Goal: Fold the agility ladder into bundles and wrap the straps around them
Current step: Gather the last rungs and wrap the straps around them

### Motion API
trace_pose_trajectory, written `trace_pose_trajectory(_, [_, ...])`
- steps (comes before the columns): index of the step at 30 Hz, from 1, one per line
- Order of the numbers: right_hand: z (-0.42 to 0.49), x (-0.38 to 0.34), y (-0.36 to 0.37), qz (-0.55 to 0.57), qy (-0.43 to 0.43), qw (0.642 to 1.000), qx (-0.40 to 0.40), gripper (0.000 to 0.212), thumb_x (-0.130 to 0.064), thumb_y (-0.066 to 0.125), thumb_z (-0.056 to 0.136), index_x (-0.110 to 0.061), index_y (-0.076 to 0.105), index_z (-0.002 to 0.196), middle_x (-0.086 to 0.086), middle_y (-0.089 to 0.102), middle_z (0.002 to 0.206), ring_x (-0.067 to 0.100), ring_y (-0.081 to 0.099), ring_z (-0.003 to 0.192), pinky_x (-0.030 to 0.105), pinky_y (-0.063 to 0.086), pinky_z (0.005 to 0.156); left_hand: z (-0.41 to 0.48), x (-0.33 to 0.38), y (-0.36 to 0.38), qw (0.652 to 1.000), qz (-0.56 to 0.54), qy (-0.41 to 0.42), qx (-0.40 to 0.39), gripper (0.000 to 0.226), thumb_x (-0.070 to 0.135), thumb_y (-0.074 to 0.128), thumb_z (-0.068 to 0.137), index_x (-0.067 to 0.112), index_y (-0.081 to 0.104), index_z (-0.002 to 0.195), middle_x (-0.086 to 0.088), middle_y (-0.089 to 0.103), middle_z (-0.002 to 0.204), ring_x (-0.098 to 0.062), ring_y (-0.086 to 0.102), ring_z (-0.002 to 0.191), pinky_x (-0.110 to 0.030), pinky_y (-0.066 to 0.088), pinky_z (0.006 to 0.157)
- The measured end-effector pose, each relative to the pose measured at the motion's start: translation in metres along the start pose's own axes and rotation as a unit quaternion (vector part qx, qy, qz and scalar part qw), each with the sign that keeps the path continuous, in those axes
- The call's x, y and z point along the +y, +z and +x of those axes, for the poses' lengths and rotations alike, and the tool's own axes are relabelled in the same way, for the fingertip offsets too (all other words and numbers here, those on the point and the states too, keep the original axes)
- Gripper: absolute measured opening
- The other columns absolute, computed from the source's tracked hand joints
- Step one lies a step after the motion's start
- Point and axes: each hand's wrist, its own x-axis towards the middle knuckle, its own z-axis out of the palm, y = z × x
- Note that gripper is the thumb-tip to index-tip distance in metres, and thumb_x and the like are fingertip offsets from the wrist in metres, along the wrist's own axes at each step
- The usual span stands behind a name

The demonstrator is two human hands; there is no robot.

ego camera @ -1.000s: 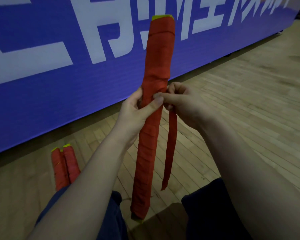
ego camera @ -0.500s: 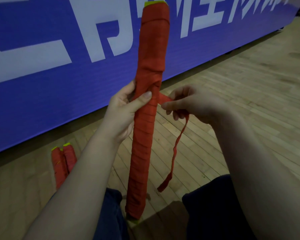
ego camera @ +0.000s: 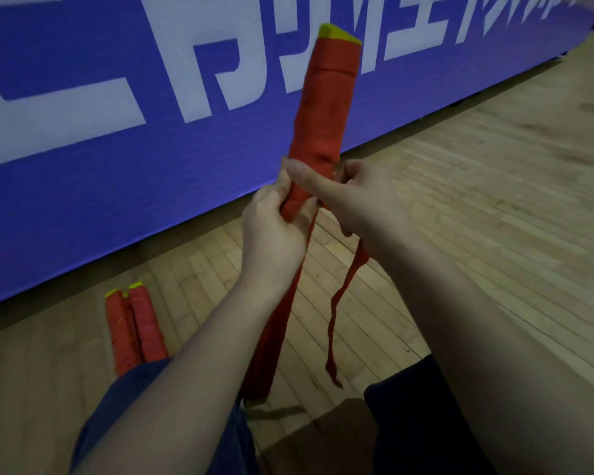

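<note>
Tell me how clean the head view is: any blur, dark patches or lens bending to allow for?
Head view: dim and flat, no glare; the floor at right and the banner lettering smear with motion blur; the bundle, strap, left hand and right hand are soft but readable; the wide lens enlarges the forearms near the bottom edge; the lap lies in deep shadow.

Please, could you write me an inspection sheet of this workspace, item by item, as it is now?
Surface: wooden floor, bare planks.
Job's things: held bundle, red, yellow tip, nearly upright; loose strap hangs down; two wrapped bundles lie side by side on the floor.
Clutter: nothing seen.
Grippers: left hand grips the held bundle; right hand grips the loose strap, thumb across the bundle.
Cables: nothing seen.
Surroundings: blue banner with white letters.
</note>
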Motion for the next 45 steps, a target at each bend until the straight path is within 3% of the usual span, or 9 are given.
trace_pose_trajectory(4, [0.008,0.006,-0.002,0.076,0.041,0.995,0.044,0.053,-0.042,0.083,0.073,-0.018,0.039,0.058,0.003,0.045,0.052,0.008,0.035,0.035,0.024,0.031,0.038,-0.004,0.004,0.006,0.999,0.028,0.042,0.01,0.046,0.019,0.076,0.084,0.019,0.064,0.129,0.015,0.06,0.085,0.003,0.06,0.078,-0.002,0.04,0.068])
trace_pose_trajectory(10, [0.021,0.008,-0.029,0.202,0.022,0.979,0.002,0.043,-0.033,0.075,0.083,-0.018,0.039,0.066,0.005,0.047,0.054,0.01,0.029,0.037,0.024,0.019,0.037,0.018,0.003,-0.012,0.926,-0.346,-0.128,-0.082,0.05,0.039,0.072,0.084,0.022,0.054,0.128,-0.001,0.069,0.114,-0.014,0.067,0.105,-0.03,0.054,0.083])
trace_pose_trajectory(14, [0.02,0.006,-0.034,0.255,0.011,0.965,-0.054,0.037,-0.035,0.064,0.09,-0.013,0.045,0.067,-0.003,0.044,0.048,0.008,0.027,0.036,0.021,0.019,0.036,0.018,-0.004,-0.012,0.893,-0.266,-0.21,-0.298,0.062,0.061,0.062,0.078,0.017,0.064,0.123,-0.019,0.064,0.124,-0.031,0.063,0.114,-0.048,0.05,0.098])
trace_pose_trajectory(18, [0.018,0.006,-0.036,0.249,0.005,0.966,-0.072,0.044,-0.04,0.059,0.093,-0.012,0.047,0.062,-0.002,0.039,0.044,0.008,0.027,0.034,0.025,0.016,0.042,0.005,0.004,-0.006,0.815,-0.333,-0.23,-0.414,0.055,0.065,0.042,0.082,0.025,0.075,0.101,-0.014,0.071,0.109,-0.042,0.068,0.098,-0.052,0.056,0.082])
trace_pose_trajectory(28, [0.017,0.004,-0.056,0.048,-0.014,0.994,-0.095,0.064,-0.049,0.06,0.089,0.013,0.063,0.099,0.019,0.073,0.083,0.014,0.026,0.041,0.025,0.017,0.038,0.003,0.007,-0.003,0.902,-0.284,-0.204,-0.251,0.063,0.056,0.051,0.082,-0.003,0.059,0.104,-0.009,0.068,0.067,-0.024,0.07,0.061,-0.03,0.056,0.05])
trace_pose_trajectory(32, [0.016,0.012,-0.053,0.049,-0.035,0.991,-0.115,0.035,-0.037,0.068,0.087,-0.015,0.046,0.071,0.011,0.062,0.065,0.013,0.03,0.042,0.024,0.026,0.037,0.008,0.0,-0.001,0.943,-0.215,-0.195,-0.165,0.048,0.051,0.053,0.094,0.005,0.059,0.11,-0.011,0.071,0.072,-0.026,0.07,0.06,-0.031,0.054,0.051])
trace_pose_trajectory(37, [0.013,0.009,-0.026,-0.001,-0.029,0.999,-0.014,0.045,-0.046,0.074,0.081,-0.018,0.042,0.067,-0.004,0.043,0.047,0.008,0.035,0.036,0.024,0.029,0.037,-0.004,0.002,0.012,0.995,0.0,-0.067,-0.077,0.026,0.049,0.05,0.098,0.024,0.052,0.1,0.001,0.064,0.073,-0.018,0.066,0.061,-0.031,0.048,0.054])
trace_pose_trajectory(42, [0.011,0.008,-0.008,-0.005,-0.036,0.995,0.09,0.041,-0.046,0.079,0.076,-0.013,0.057,0.067,-0.006,0.054,0.057,0.003,0.05,0.049,0.02,0.038,0.048,-0.015,0.012,0.031,0.95,0.299,0.032,-0.079,0.039,0.038,0.044,0.102,0.014,0.035,0.131,-0.005,0.056,0.103,-0.029,0.063,0.096,-0.032,0.034,0.065])
trace_pose_trajectory(45, [0.02,0.01,-0.016,0.102,0.015,0.988,0.117,0.037,-0.035,0.083,0.072,-0.017,0.052,0.075,0.003,0.058,0.07,0.009,0.056,0.054,0.028,0.045,0.05,-0.007,0.005,0.03,0.967,0.212,0.046,-0.131,0.055,0.05,0.051,0.095,0.022,0.032,0.138,-0.002,0.056,0.118,-0.019,0.062,0.097,-0.032,0.043,0.069])
